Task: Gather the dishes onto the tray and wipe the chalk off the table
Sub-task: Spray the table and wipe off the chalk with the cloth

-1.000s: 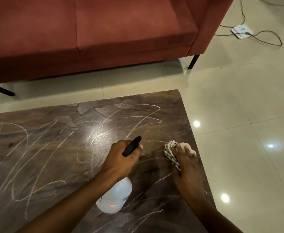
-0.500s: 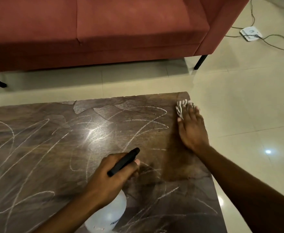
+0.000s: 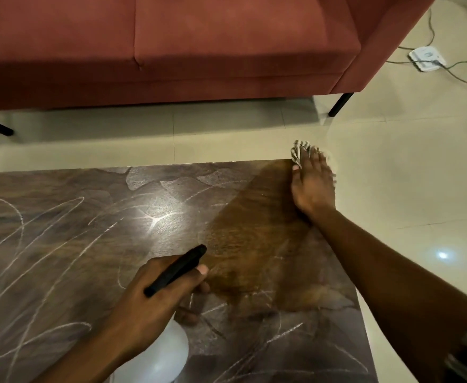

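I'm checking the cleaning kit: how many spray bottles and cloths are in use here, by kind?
spray bottle: 1, gripped by the left hand
cloth: 1, pressed under the right hand
Total: 2

The desk (image 3: 61,244) is dark brown wood grain, scrawled with white chalk (image 3: 287,331); one wiped band shows a warmer brown. The cloth (image 3: 298,152) is grey-and-white striped. The spray bottle (image 3: 160,360) is white with a black trigger (image 3: 177,268). The sofa (image 3: 199,51) is rust red on black legs (image 3: 340,105), and the floor (image 3: 406,175) is glossy cream tile.
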Tool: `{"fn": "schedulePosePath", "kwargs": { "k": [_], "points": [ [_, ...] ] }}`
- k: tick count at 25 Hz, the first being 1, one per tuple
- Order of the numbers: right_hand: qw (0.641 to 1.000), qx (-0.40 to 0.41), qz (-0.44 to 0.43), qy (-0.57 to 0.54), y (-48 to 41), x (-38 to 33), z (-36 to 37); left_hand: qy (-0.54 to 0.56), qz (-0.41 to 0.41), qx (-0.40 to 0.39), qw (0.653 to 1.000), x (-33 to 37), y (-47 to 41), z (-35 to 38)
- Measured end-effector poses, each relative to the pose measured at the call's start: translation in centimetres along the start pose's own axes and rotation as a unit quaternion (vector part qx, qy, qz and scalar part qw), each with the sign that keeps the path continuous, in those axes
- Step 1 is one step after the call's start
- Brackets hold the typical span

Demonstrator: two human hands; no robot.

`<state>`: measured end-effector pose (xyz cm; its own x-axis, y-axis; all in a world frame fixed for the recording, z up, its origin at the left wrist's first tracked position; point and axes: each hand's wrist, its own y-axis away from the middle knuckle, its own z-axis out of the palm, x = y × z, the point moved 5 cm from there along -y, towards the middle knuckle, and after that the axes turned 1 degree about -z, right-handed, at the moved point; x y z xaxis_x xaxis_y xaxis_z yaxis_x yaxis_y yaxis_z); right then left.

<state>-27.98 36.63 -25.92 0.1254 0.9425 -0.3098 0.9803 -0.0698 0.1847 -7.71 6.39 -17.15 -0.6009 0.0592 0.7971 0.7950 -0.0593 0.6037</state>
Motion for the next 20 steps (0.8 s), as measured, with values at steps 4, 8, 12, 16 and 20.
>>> {"fn": "schedulePosePath", "kwargs": {
  "k": [4,8,12,16,20],
  "points": [
    [0.956,-0.109,-0.272,0.006,7.6,-9.4,6.7,-0.021,-0.006,-0.002,1.000,-0.7,-0.4,0.5],
    [0.925,-0.114,-0.361,0.038,8.5,-5.8,5.3,-0.056,-0.001,-0.025,0.998,-1.1,0.4,1.3],
    [0.987,-0.075,-0.145,0.005,6.6,4.3,0.8,-0.202,0.041,-0.048,0.977,-3.0,3.5,1.7],
    [0.983,-0.075,-0.144,-0.082,10.6,6.2,-0.1,-0.251,0.038,-0.002,0.967,-6.6,8.0,2.2],
    [0.905,0.070,0.065,-0.415,19.5,10.7,-1.7,-0.269,0.029,0.018,0.963,-9.4,11.0,2.0]
  ]
}}
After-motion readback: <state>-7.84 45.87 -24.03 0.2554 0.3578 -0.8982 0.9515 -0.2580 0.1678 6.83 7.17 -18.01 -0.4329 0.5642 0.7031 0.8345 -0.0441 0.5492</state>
